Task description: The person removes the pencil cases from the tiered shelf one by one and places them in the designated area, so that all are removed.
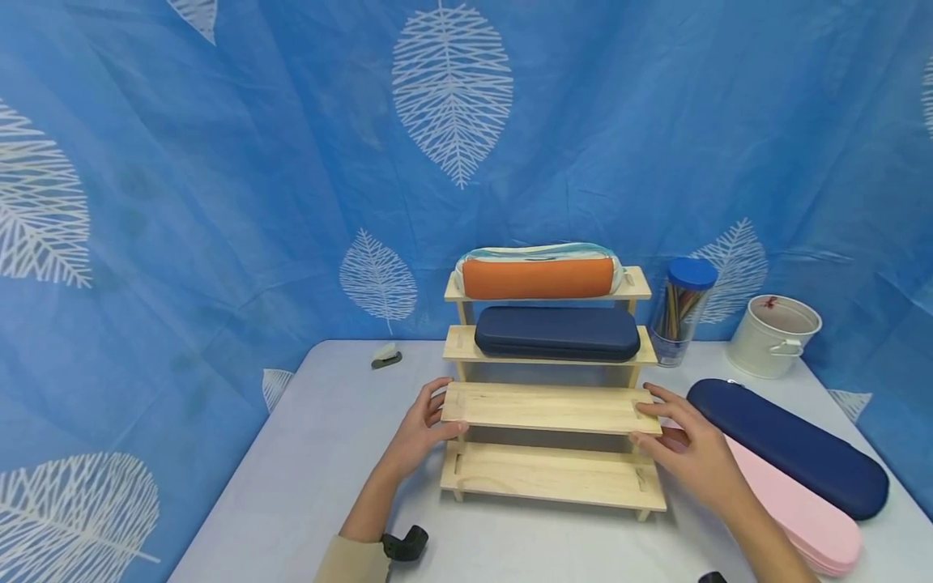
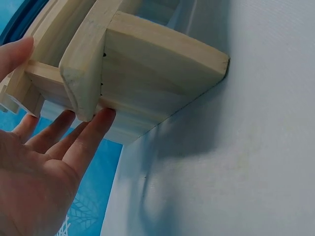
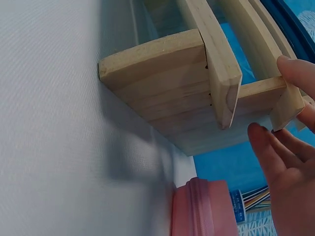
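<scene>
A four-tier wooden desktop shelf (image 1: 550,407) stands on the table like a small staircase. My left hand (image 1: 419,437) grips the left end of its second tier from the bottom, thumb at the front edge and fingers around the side. At that board's right end, my right hand (image 1: 688,445) holds it with thumb and fingers spread about the corner. The left wrist view shows the fingers (image 2: 88,140) against the underside of the wood. An orange pencil case (image 1: 539,278) with a blue-white top lies on the highest tier. Below it sits a navy hard pencil case (image 1: 557,332).
Right of the shelf lie another navy case (image 1: 790,449) and a pink case (image 1: 798,506), side by side. Behind them stand a clear jar with a blue lid (image 1: 678,312) holding pencils, and a white bucket (image 1: 773,336). A small stapler (image 1: 386,356) is at the back left.
</scene>
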A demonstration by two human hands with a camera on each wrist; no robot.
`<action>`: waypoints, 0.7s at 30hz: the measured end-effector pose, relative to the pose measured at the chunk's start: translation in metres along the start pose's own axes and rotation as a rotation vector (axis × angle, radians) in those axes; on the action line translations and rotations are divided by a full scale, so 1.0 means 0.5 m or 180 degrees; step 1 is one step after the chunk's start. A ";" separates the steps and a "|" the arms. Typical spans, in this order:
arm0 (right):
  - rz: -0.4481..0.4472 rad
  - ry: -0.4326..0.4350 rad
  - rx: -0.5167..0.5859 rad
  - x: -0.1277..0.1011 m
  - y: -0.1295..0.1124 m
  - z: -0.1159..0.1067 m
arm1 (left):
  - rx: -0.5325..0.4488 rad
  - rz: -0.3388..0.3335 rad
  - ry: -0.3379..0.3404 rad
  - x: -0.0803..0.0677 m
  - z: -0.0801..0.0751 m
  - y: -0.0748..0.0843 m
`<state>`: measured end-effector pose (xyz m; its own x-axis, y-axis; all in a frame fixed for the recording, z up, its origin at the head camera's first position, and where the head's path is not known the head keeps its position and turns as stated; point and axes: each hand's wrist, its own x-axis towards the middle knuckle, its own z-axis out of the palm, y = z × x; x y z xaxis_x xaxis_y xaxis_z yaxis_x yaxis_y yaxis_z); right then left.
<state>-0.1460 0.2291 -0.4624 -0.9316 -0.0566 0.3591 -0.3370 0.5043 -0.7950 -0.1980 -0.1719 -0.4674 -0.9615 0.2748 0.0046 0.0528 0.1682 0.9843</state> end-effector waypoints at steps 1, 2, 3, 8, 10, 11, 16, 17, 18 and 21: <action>-0.0004 0.0004 0.0050 0.000 0.001 0.001 | 0.0001 -0.0004 0.0010 -0.001 0.001 -0.001; -0.0006 0.0013 0.0094 0.000 0.002 0.002 | -0.0003 -0.0004 0.0020 -0.001 0.001 -0.001; -0.0002 0.0022 0.0128 0.000 0.003 0.003 | 0.0005 -0.0001 0.0029 -0.002 0.002 -0.002; 0.0010 0.0011 0.0209 0.000 0.008 0.006 | 0.0071 -0.0043 0.0107 -0.004 0.004 0.001; 0.0032 0.0001 0.0245 0.000 0.011 0.006 | 0.0083 -0.0050 0.0121 -0.005 0.005 0.001; 0.0043 0.0002 0.0248 0.000 0.012 0.006 | 0.0083 -0.0054 0.0121 -0.005 0.004 0.001; 0.0079 0.0002 0.0319 0.002 0.017 0.005 | 0.0103 -0.0015 0.0115 -0.004 0.004 0.001; 0.0089 -0.0003 0.0333 0.002 0.017 0.005 | 0.0104 -0.0019 0.0124 -0.004 0.004 0.001; 0.0099 -0.0010 0.0348 0.001 0.017 0.005 | 0.0102 -0.0013 0.0131 -0.004 0.004 0.001; 0.0129 -0.0018 0.0382 0.000 0.018 0.004 | 0.0069 -0.0008 0.0133 -0.004 0.007 0.003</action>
<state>-0.1492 0.2319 -0.4706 -0.9455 -0.0431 0.3229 -0.3125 0.3995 -0.8618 -0.1951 -0.1691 -0.4666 -0.9720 0.2347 0.0099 0.0557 0.1895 0.9803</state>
